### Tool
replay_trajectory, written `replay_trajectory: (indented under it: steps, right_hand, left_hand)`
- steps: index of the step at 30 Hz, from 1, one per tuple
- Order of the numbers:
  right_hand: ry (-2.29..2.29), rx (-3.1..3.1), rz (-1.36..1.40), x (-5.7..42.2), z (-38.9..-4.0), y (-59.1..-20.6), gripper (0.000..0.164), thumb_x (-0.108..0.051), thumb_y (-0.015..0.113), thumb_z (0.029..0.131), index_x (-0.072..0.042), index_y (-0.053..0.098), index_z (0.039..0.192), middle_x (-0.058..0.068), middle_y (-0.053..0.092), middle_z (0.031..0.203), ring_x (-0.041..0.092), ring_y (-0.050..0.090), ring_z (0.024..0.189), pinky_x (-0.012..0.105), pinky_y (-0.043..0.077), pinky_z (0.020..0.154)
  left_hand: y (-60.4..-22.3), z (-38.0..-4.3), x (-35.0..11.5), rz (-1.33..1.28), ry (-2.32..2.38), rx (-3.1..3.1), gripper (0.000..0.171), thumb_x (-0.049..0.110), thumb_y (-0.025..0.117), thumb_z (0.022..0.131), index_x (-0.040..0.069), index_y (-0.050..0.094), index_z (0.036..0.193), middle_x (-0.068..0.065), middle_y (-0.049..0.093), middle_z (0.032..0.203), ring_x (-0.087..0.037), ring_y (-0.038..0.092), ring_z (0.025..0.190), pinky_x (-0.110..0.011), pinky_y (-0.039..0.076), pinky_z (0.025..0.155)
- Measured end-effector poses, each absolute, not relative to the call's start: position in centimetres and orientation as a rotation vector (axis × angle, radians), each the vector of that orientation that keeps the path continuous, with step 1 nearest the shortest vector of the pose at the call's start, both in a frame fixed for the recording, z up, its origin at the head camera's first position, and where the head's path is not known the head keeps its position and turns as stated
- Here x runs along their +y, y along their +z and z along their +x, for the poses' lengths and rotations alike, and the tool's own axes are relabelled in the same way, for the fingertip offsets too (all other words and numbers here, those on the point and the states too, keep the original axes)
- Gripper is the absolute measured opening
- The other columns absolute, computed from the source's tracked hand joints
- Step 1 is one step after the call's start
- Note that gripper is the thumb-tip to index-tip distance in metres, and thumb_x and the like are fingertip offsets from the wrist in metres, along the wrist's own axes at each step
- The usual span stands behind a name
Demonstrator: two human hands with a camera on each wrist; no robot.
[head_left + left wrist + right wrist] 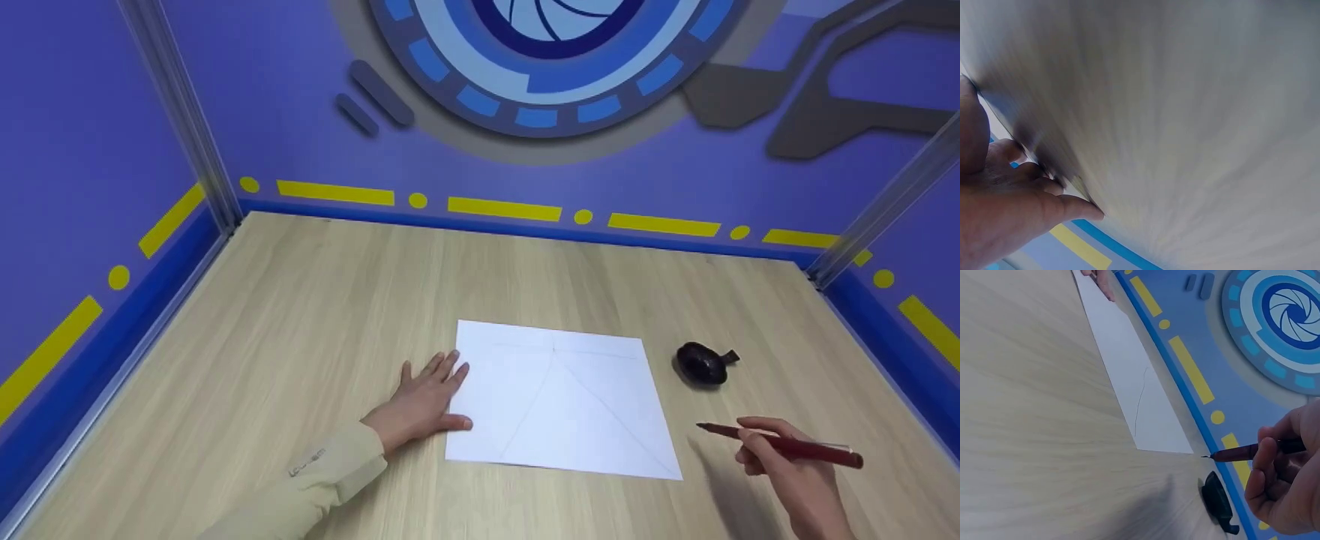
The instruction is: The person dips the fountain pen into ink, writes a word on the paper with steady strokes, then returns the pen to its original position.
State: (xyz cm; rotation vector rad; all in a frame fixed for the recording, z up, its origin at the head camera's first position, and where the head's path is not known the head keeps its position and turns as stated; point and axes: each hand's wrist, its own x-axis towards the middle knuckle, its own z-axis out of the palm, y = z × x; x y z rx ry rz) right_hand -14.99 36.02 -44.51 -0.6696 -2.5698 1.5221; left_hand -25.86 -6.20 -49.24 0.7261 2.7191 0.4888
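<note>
A white sheet of paper (600, 420) lies on the wooden table, with thin lines on it: one across near the top and two spreading downward from it. My left hand (420, 405) rests spread at the paper's left edge, thumb and fingertips on the sheet. In the left wrist view the left hand (1010, 197) shows from the thumb side. My right hand (795, 465) pinches a dark red pen (814, 450), its dark tip pointing left and held above the table, right of the paper. In the right wrist view the pen (1235, 454) tip shows beside the paper's corner.
Beyond the right hand sits a small, shiny black rounded object (701, 365) with a short stub. The wooden table (315, 300) is bounded by blue-purple panels (277, 112) with yellow dashes. Metal posts (180, 112) stand at the back corners.
</note>
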Motion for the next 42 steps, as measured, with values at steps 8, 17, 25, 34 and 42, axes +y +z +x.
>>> replay_trajectory:
  steps: [8, 17, 25, 34, 42]
  right_hand:
    - [1.529, -2.487, -0.157, 35.1, -14.3, -45.5, 0.032, 0.0, 0.062, 0.087, 0.009, 0.056, 0.117, -0.011, 0.073, 0.09, 0.004, 0.071, 0.079, 0.015, 0.054, 0.07]
    - [1.967, -2.374, 0.266, 36.0, -13.7, -46.1, 0.046, 0.014, 0.048, 0.088, 0.018, 0.037, 0.133, -0.008, 0.067, 0.117, 0.006, 0.066, 0.104, 0.017, 0.053, 0.08]
    - [1.686, -2.586, 0.208, 36.5, -13.4, -46.2, 0.044, 0.011, 0.041, 0.093, 0.007, 0.042, 0.136, -0.02, 0.062, 0.119, -0.002, 0.064, 0.102, 0.016, 0.054, 0.076]
    - [1.737, -2.305, -0.095, 34.8, -13.6, -46.2, 0.034, 0.003, 0.06, 0.087, 0.008, 0.058, 0.121, -0.012, 0.072, 0.101, 0.005, 0.071, 0.083, 0.019, 0.054, 0.068]
    - [1.612, -1.965, -0.115, 33.2, -15.4, -45.9, 0.03, 0.015, 0.062, 0.079, 0.019, 0.059, 0.109, -0.004, 0.074, 0.086, 0.004, 0.07, 0.075, 0.014, 0.053, 0.069]
  left_hand:
    - [-49.4, -25.7, -6.1, 0.703, 0.471, 2.719, 0.085, 0.053, 0.058, 0.084, 0.007, 0.026, 0.148, -0.015, 0.017, 0.157, -0.034, 0.014, 0.146, -0.067, 0.011, 0.11]
    - [-49.5, -25.6, -6.0, 0.694, 0.461, 2.722, 0.084, 0.053, 0.059, 0.084, 0.008, 0.027, 0.148, -0.014, 0.017, 0.157, -0.033, 0.015, 0.146, -0.066, 0.011, 0.11]
    - [-49.4, -25.7, -6.2, 0.713, 0.477, 2.723, 0.084, 0.052, 0.059, 0.084, 0.007, 0.028, 0.147, -0.015, 0.018, 0.157, -0.034, 0.016, 0.146, -0.067, 0.012, 0.109]
    - [-49.3, -26.0, -6.1, 0.724, 0.476, 2.72, 0.084, 0.051, 0.059, 0.083, 0.007, 0.027, 0.147, -0.015, 0.017, 0.157, -0.035, 0.016, 0.145, -0.068, 0.011, 0.109]
    - [-49.3, -26.1, -6.1, 0.712, 0.48, 2.724, 0.084, 0.051, 0.06, 0.084, 0.007, 0.027, 0.148, -0.015, 0.017, 0.157, -0.035, 0.015, 0.145, -0.068, 0.011, 0.109]
